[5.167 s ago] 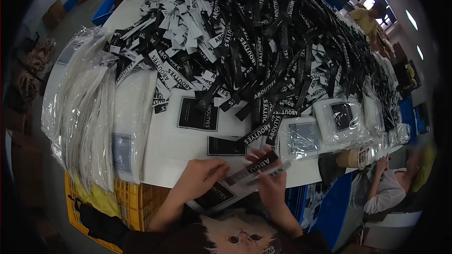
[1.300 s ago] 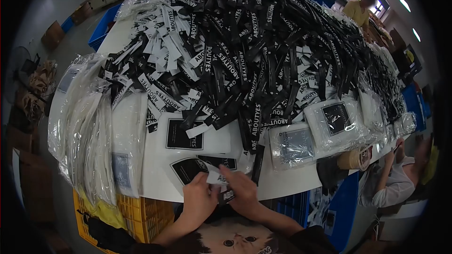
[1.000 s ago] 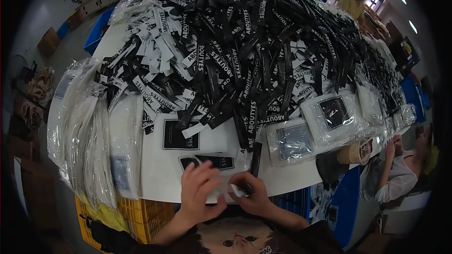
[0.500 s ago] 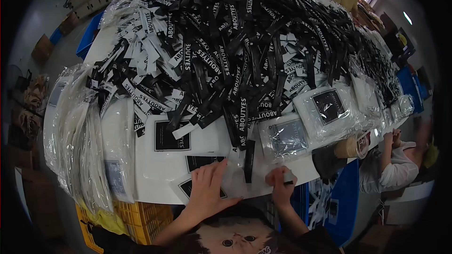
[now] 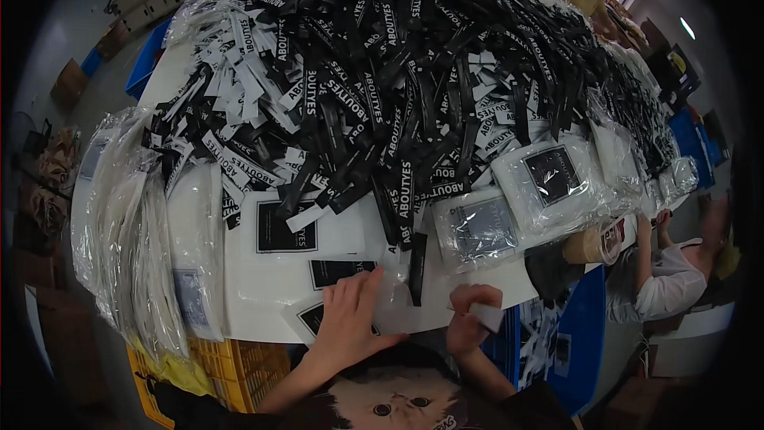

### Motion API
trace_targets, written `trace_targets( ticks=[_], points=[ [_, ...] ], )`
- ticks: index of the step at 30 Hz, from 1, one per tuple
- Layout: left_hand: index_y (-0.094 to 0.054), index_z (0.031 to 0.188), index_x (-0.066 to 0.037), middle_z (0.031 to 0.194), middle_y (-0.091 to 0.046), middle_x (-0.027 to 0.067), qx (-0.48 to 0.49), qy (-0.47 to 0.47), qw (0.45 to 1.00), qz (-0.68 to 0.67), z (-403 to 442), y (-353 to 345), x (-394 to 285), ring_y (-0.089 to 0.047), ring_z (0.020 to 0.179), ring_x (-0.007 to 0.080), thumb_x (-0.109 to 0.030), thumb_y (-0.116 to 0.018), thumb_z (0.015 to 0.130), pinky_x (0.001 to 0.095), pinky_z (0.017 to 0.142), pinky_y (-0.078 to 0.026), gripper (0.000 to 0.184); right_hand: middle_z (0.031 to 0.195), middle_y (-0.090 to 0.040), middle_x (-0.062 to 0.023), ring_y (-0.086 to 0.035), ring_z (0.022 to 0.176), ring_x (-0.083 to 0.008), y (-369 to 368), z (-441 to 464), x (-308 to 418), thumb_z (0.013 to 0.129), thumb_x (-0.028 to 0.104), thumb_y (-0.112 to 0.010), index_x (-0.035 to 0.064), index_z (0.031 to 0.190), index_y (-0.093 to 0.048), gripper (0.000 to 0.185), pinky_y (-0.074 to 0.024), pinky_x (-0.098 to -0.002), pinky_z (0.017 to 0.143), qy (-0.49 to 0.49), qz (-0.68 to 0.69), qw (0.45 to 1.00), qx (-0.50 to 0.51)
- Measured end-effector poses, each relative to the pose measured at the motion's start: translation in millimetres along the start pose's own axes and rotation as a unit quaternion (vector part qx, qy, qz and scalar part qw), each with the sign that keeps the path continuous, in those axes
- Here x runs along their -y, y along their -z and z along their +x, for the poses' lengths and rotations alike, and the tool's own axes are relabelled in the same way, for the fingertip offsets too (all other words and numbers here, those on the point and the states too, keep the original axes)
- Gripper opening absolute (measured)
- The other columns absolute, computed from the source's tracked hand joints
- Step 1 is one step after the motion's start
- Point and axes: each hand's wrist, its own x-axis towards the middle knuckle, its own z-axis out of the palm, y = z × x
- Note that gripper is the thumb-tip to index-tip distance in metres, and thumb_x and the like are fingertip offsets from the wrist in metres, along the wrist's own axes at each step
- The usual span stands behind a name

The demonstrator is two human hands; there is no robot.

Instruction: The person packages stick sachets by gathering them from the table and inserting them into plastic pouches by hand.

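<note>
My left hand [image 5: 350,317] lies on frosted plastic bags at the table's near edge, thumb and fingers stretched apart. Bags with black printed labels lie by its fingertips, one label [image 5: 338,273] just beyond them and another [image 5: 312,317] to the left. My right hand [image 5: 471,326] is closed on a small pale flat piece [image 5: 488,317], perhaps paper or film, which pokes out to the right. A black strip [image 5: 416,271] lies on the table between and beyond my hands.
Black and white ABOUTYES strips [image 5: 374,103] form a large heap. Stacked plastic bags [image 5: 147,239] stand left, wrapped packs [image 5: 549,175] right. A drink cup [image 5: 593,244] stands near the right edge. Below are yellow [image 5: 255,366] and blue crates [image 5: 577,350]. A co-worker [image 5: 676,271] sits right.
My right hand has moved slightly down, and the pale piece in it now shows a broader face. My left hand has stayed nearly still. The view has shifted slightly.
</note>
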Motion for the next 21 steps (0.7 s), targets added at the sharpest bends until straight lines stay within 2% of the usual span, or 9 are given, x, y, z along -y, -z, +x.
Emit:
trace_targets(
  ticks=[2, 3, 5, 9, 12, 15, 17, 19, 21],
  points=[
    [-0.032, 0.133, 0.001, 0.118, -0.041, 0.0142, 0.030, -0.011, 0.999, 0.014, -0.1, -0.8, -1.6, -0.040, 0.104, 0.0283, -0.040, -0.079, 0.058, 0.0391, 0.087, -0.029, 0.098, 0.093, -0.051, -0.0146, -0.050, 0.086, -0.0197, -12.4, 14.6, 19.0, 0.088, 0.026, -0.047, 0.0055, 0.094, -0.043, 0.022, -0.0391, -0.0371, 0.080, -0.038, 0.272, 0.961, 0.018],
    [-0.032, 0.133, 0.001, 0.118, -0.041, 0.0142, 0.030, -0.011, 0.999, 0.014, -0.7, -1.2, -3.6, -0.040, 0.104, 0.0283, -0.040, -0.079, 0.058, 0.0391, 0.087, -0.029, 0.098, 0.093, -0.051, -0.0146, -0.050, 0.086, -0.0197, -17.1, 17.9, 26.6, 0.088, 0.026, -0.047, 0.0055, 0.094, -0.043, 0.022, -0.0391, -0.0371, 0.080, -0.038, 0.273, 0.961, 0.018],
    [-0.032, 0.134, -0.001, 0.118, -0.041, 0.0143, -0.011, -0.016, 0.998, -0.052, -1.3, -0.5, -7.2, -0.041, 0.104, 0.0285, -0.040, -0.079, 0.058, 0.0393, 0.087, -0.028, 0.098, 0.097, -0.054, -0.0155, -0.053, 0.092, -0.0246, -32.2, 21.5, 35.8, 0.088, 0.021, -0.045, 0.0050, 0.093, -0.043, 0.017, -0.0393, -0.0402, 0.090, -0.229, 0.363, 0.903, -0.019],
    [-0.031, 0.136, -0.004, 0.118, -0.040, 0.0142, -0.043, -0.028, 0.997, -0.053, -5.1, -0.4, -3.2, -0.037, 0.109, 0.0290, -0.041, -0.079, 0.058, 0.0404, 0.090, -0.026, 0.099, 0.116, -0.054, -0.0162, -0.052, 0.107, -0.0228, -37.3, 15.2, 35.3, 0.090, 0.012, -0.046, 0.0000, 0.110, -0.049, 0.023, -0.0393, -0.0355, 0.095, -0.366, 0.160, 0.900, 0.176],
    [-0.037, 0.133, -0.006, 0.116, -0.045, 0.0148, -0.078, -0.013, 0.996, -0.028, -1.7, 9.6, -2.6, -0.049, 0.098, 0.0290, -0.036, -0.076, 0.066, 0.0384, 0.081, -0.037, 0.083, 0.119, -0.052, -0.0167, -0.051, 0.107, -0.0190, -25.5, 6.6, 26.6, 0.088, 0.005, -0.050, -0.0027, 0.118, -0.048, 0.031, -0.0404, -0.0326, 0.093, -0.335, 0.142, 0.913, 0.186],
    [-0.057, 0.104, -0.002, 0.077, -0.060, 0.0152, -0.021, 0.061, 0.985, -0.157, -0.8, 21.6, 16.8, -0.054, 0.052, 0.0314, -0.017, -0.061, 0.083, 0.0346, 0.048, -0.042, 0.026, 0.112, -0.057, -0.0140, -0.055, 0.101, -0.0169, -30.3, 8.0, 29.7, 0.087, 0.005, -0.054, -0.0038, 0.117, -0.051, 0.032, -0.0429, -0.0296, 0.088, -0.314, 0.163, 0.923, 0.153],
    [-0.059, 0.099, -0.002, 0.072, -0.058, 0.0154, 0.010, 0.071, 0.984, -0.164, -2.9, 33.1, 22.9, -0.054, 0.053, 0.0317, -0.015, -0.060, 0.084, 0.0342, 0.050, -0.043, 0.020, 0.104, -0.063, -0.0107, -0.059, 0.094, -0.0150, -32.4, 11.5, 29.9, 0.087, 0.007, -0.057, -0.0041, 0.117, -0.053, 0.032, -0.0455, -0.0262, 0.082, -0.301, 0.177, 0.928, 0.132],
    [-0.060, 0.094, -0.002, 0.067, -0.057, 0.0156, 0.040, 0.082, 0.981, -0.173, -1.3, 38.8, 21.4, -0.055, 0.054, 0.0320, -0.014, -0.059, 0.085, 0.0338, 0.051, -0.044, 0.015, 0.091, -0.066, -0.0096, -0.063, 0.085, -0.0141, -24.1, 17.0, 23.9, 0.087, 0.009, -0.059, -0.0033, 0.109, -0.059, 0.026, -0.0488, -0.0246, 0.074, -0.138, -0.025, 0.989, 0.052],
    [-0.060, 0.090, -0.002, 0.067, -0.056, 0.0159, 0.036, 0.104, 0.980, -0.165, -2.6, 39.6, 19.0, -0.054, 0.056, 0.0329, -0.011, -0.057, 0.085, 0.0336, 0.051, -0.044, 0.011, 0.078, -0.066, -0.0082, -0.062, 0.070, -0.0109, -13.7, 24.6, 23.3, 0.086, 0.011, -0.060, -0.0034, 0.100, -0.063, 0.020, -0.0486, -0.0239, 0.062, -0.050, -0.160, 0.979, 0.115]
  ],
)
